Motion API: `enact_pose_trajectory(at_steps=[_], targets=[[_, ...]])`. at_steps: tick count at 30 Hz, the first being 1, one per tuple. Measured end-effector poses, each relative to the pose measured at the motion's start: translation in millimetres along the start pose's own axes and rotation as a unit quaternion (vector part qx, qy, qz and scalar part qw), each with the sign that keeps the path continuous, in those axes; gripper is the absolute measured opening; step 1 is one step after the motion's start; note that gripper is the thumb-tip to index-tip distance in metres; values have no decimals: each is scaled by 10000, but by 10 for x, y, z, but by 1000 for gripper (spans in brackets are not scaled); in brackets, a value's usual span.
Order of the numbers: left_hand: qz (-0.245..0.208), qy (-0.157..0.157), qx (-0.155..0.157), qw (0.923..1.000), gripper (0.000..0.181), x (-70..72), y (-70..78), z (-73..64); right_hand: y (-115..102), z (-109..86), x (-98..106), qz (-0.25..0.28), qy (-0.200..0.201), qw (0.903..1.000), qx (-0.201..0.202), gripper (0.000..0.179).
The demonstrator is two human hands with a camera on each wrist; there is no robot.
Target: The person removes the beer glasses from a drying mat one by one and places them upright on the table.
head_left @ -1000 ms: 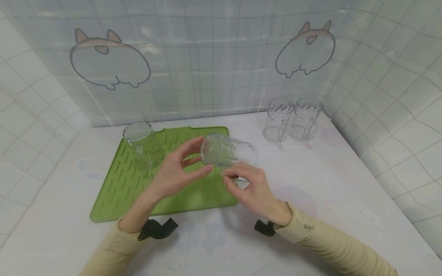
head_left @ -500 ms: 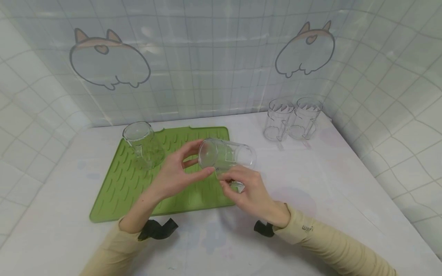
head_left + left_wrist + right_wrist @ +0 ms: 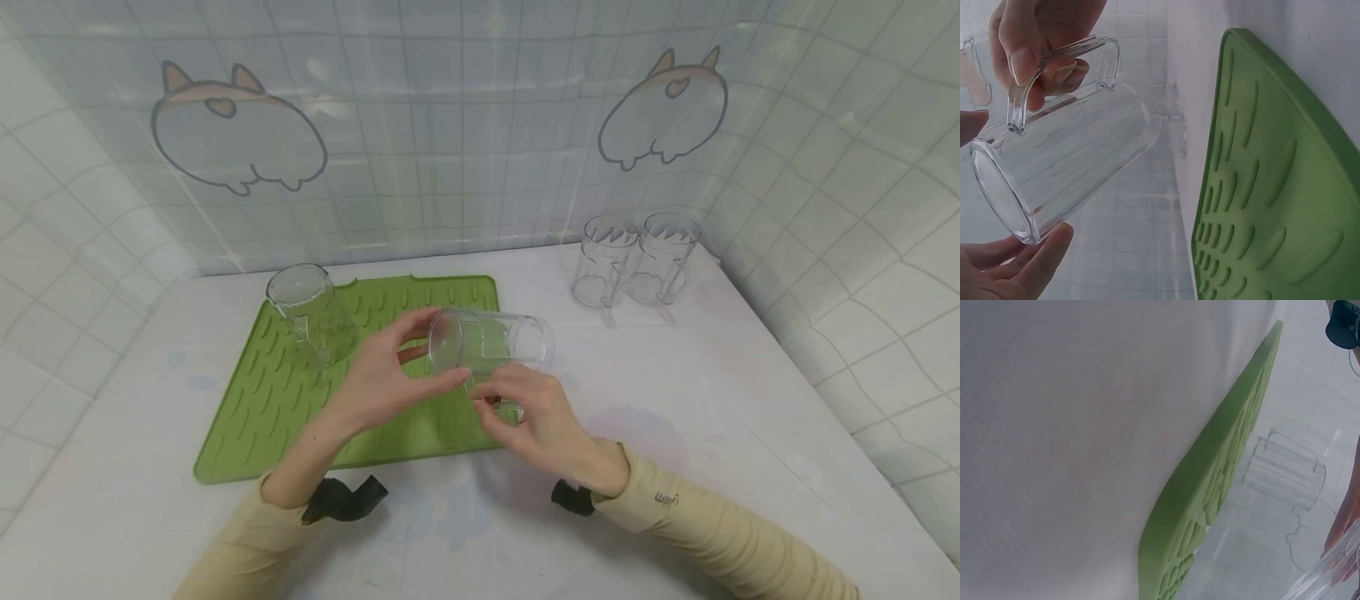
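Note:
A clear glass mug (image 3: 491, 337) is held on its side above the right part of a green drying mat (image 3: 262, 400). My right hand (image 3: 536, 412) grips its handle (image 3: 1063, 53), with curled fingers through the loop in the left wrist view. Around the mug's left end, the thumb and fingers of my left hand (image 3: 378, 375) hold it from opposite sides. At the right wrist view's lower right corner only a bit of the held mug (image 3: 1329, 569) shows. Another glass mug (image 3: 311, 312) stands on the mat's left side, left of my left hand.
Two more glass mugs (image 3: 603, 262) stand close together at the back right of the white table (image 3: 712, 400). Tile-patterned walls (image 3: 465, 125) enclose the back and sides. Black straps (image 3: 345, 498) show at both wrists.
The held mug has turned from a slant to nearly level, and its left end has come down a little. My right hand has shifted slightly left. The standing mugs have not moved.

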State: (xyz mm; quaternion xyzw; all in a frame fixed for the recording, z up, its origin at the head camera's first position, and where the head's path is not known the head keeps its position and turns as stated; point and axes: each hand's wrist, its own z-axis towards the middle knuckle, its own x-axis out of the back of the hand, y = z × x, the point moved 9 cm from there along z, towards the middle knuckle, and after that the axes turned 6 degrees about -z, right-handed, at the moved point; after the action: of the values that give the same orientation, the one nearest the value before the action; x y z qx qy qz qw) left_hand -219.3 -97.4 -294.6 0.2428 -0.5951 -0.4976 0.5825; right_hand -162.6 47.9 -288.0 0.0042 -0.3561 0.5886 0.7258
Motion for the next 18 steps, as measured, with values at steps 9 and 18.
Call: enact_pose_trajectory(at_steps=[9, 18], targets=[[129, 96, -7, 9999, 79, 7, -22, 13, -4, -4, -20, -102, -74, 9999, 28, 14], [75, 225, -201, 9995, 75, 27, 9, 4, 3, -3, -30, -19, -89, 10000, 28, 14]])
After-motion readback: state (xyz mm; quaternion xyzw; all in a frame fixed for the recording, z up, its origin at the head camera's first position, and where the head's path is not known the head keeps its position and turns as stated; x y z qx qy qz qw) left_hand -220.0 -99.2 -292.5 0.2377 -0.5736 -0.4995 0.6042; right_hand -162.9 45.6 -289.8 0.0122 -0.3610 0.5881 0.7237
